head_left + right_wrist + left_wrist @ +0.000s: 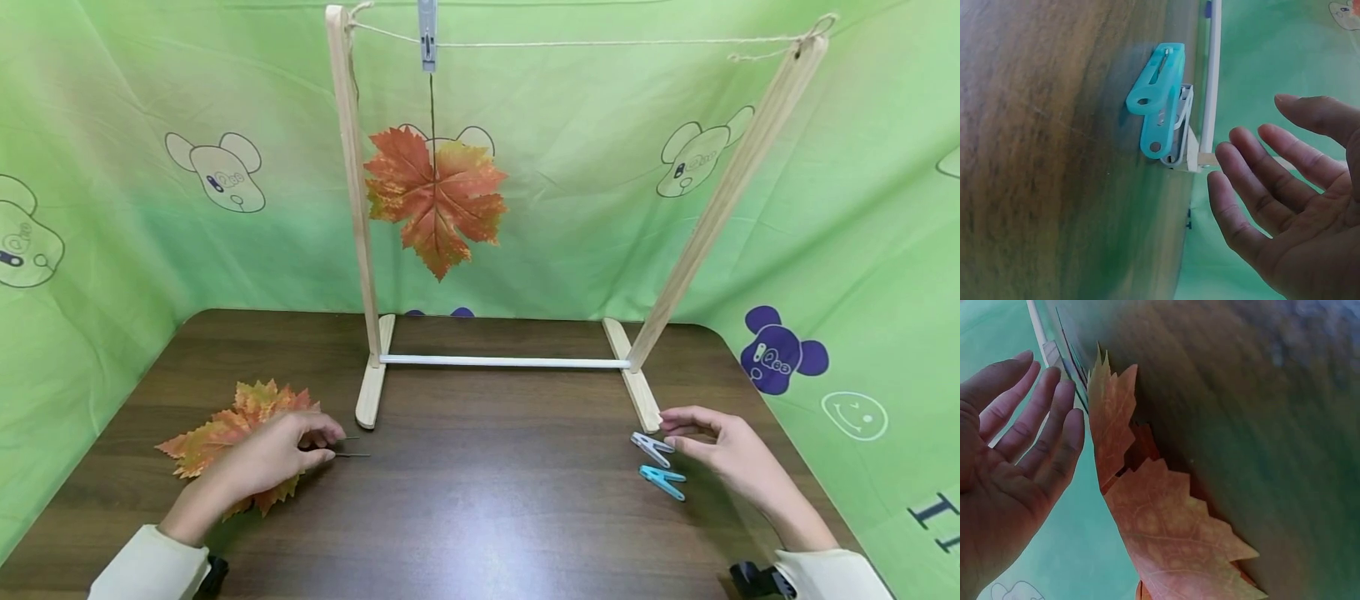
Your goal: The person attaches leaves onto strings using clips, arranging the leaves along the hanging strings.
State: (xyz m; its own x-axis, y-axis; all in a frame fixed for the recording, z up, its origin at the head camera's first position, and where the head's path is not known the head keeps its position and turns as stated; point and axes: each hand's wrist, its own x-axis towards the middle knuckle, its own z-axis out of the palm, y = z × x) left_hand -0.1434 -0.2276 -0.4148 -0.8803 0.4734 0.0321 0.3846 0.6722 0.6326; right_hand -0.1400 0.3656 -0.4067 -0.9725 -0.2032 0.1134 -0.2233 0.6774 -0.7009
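A: Left hand [273, 454]?
B: Fingers relaxed, grasping nothing, resting over the leaves [225, 429] on the table [480, 500].
A: Right hand [723, 450]?
B: Loose, empty, just beside the white peg [651, 447] and blue peg [663, 481].

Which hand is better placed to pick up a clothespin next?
Right. The right hand hovers open beside the white clothespin and blue clothespin, while the left hand rests on the loose leaves across the table.

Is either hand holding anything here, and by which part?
Nothing. The left hand hovers open over the leaves; the right hand is open beside the clothespins.
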